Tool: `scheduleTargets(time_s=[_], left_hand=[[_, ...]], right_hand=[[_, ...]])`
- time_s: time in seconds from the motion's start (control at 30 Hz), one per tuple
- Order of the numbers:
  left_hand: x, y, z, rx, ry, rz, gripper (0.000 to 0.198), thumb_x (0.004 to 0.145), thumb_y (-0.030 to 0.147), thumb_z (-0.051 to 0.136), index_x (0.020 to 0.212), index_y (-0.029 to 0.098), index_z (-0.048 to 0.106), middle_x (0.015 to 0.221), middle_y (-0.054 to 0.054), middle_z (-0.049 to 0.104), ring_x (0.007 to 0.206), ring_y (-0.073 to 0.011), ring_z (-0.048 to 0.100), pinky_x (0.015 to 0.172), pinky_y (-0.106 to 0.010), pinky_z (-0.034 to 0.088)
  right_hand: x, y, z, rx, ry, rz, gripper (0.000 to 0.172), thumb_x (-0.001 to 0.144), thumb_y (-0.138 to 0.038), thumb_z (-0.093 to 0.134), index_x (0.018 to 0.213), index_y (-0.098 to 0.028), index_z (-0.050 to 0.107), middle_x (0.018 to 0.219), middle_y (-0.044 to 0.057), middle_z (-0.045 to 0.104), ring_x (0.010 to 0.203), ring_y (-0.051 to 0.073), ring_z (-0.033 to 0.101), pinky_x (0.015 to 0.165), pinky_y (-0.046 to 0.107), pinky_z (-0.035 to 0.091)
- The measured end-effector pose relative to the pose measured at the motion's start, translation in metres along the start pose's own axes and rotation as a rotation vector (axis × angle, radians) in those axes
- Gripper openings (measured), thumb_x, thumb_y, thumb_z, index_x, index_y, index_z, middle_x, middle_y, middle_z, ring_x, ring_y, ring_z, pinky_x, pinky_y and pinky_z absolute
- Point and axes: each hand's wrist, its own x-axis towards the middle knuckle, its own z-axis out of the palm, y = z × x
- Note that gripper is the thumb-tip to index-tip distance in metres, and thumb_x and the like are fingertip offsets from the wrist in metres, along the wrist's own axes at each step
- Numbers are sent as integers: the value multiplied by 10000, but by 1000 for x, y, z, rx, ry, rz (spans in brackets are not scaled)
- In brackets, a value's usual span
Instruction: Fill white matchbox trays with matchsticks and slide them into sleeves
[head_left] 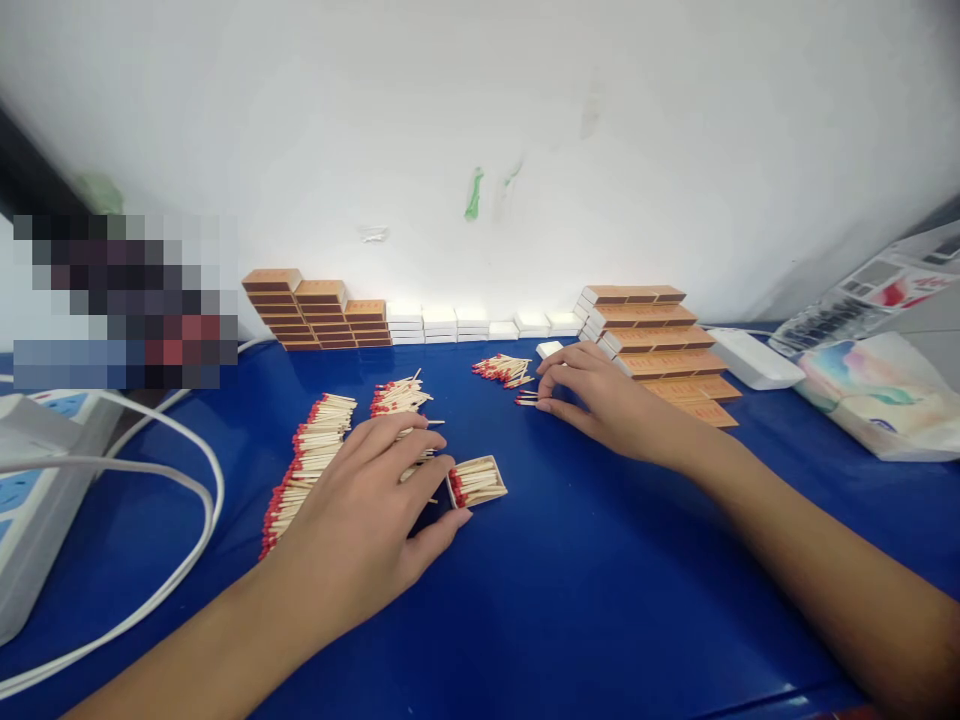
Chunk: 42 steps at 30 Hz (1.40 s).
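Observation:
Small and white-walled, a matchbox tray (504, 490) filled with red-tipped matches lies on the blue table. My left hand (367, 495) steadies its left end between thumb and fingers. Beneath and beside that hand spread rows of loose matches (322, 430), partly hidden by it. My right hand (592, 395) reaches farther back, thumb and forefinger pinched on a few matches (528, 398) just in front of a small heap of matches (501, 368). A white tray (550, 350) sits right behind the right fingers.
Stacked brown matchboxes (274, 300) and white trays (440, 322) line the wall. Stepped matchbox stacks (652, 340) stand at right, beside a white box-shaped item (754, 358) and a tissue pack (885, 390). At left are a power strip (52, 540) and white cables (214, 480).

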Motion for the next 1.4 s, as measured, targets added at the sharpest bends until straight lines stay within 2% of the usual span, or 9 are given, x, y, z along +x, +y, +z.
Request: scheduleTargets(time_s=[0.13, 0.23, 0.37, 0.47, 0.6, 0.77, 0.93, 1.2, 1.4], left_hand=[[0, 0, 1, -3, 4, 4, 237, 981, 332, 722, 1134, 151, 741, 1175, -112, 760, 1268, -349, 635, 1083, -577, 560], [1, 0, 0, -5, 12, 3, 219, 988, 329, 714, 1120, 157, 741, 1172, -109, 759, 1255, -346, 635, 1087, -585, 548], [2, 1, -1, -1, 10, -15, 207, 993, 331, 703, 1115, 170, 744, 1177, -113, 757, 1254, -345, 628, 1095, -588, 533], [3, 0, -1, -10, 2, -23, 216, 994, 334, 701, 1128, 170, 747, 1173, -110, 757, 1256, -342, 629, 1097, -584, 530], [4, 0, 0, -17, -1, -17, 217, 1002, 333, 692, 1135, 169, 741, 1163, -101, 758, 1252, -332, 629, 1096, -566, 530], [4, -1, 0, -30, 4, -20, 212, 993, 324, 708, 1124, 161, 738, 1160, -98, 755, 1241, -321, 630, 1094, -561, 529], [4, -1, 0, -29, -8, -27, 213, 996, 325, 703, 1134, 166, 739, 1175, -98, 753, 1255, -329, 626, 1103, -575, 523], [3, 0, 0, -30, -7, -5, 237, 985, 338, 714, 1146, 166, 742, 1167, -103, 761, 1265, -338, 629, 1092, -566, 543], [3, 1, 0, -37, -8, -8, 230, 987, 335, 714, 1128, 158, 751, 1166, -104, 761, 1272, -339, 626, 1099, -572, 543]], right_hand=[[0, -1, 2, 15, 25, -12, 183, 1048, -302, 561, 913, -222, 654, 1161, 137, 679, 1175, 325, 581, 1013, 548, 511], [0, -12, -2, 49, 42, -28, 161, 1051, -289, 563, 938, -226, 659, 1218, 137, 666, 1232, 322, 571, 1055, 552, 502], [-1, -49, -12, 129, 71, -94, 108, 1069, -278, 563, 1022, -247, 656, 1313, 125, 646, 1327, 303, 545, 1122, 551, 490], [-2, -83, -15, 136, 66, -146, 103, 1060, -240, 579, 999, -243, 661, 1337, 128, 650, 1410, 312, 509, 1154, 559, 490], [-4, -105, -11, 101, 44, -218, 108, 1035, -191, 602, 984, -229, 690, 1299, 136, 692, 1368, 324, 556, 1144, 594, 515], [-7, -97, -11, 166, -8, -207, 69, 1042, -236, 617, 1028, -240, 684, 1302, 126, 674, 1378, 308, 553, 1145, 574, 516], [-8, -87, -16, 210, -41, -167, 53, 1025, -227, 634, 993, -244, 674, 1277, 121, 662, 1369, 304, 554, 1131, 542, 519], [-8, -90, -8, 279, -72, -184, 80, 1049, -228, 604, 1014, -247, 673, 1260, 109, 661, 1306, 279, 582, 1099, 514, 534], [-9, -86, -16, 287, -118, -149, 8, 1016, -248, 670, 1016, -254, 664, 1270, 99, 647, 1322, 277, 565, 1129, 502, 508]])
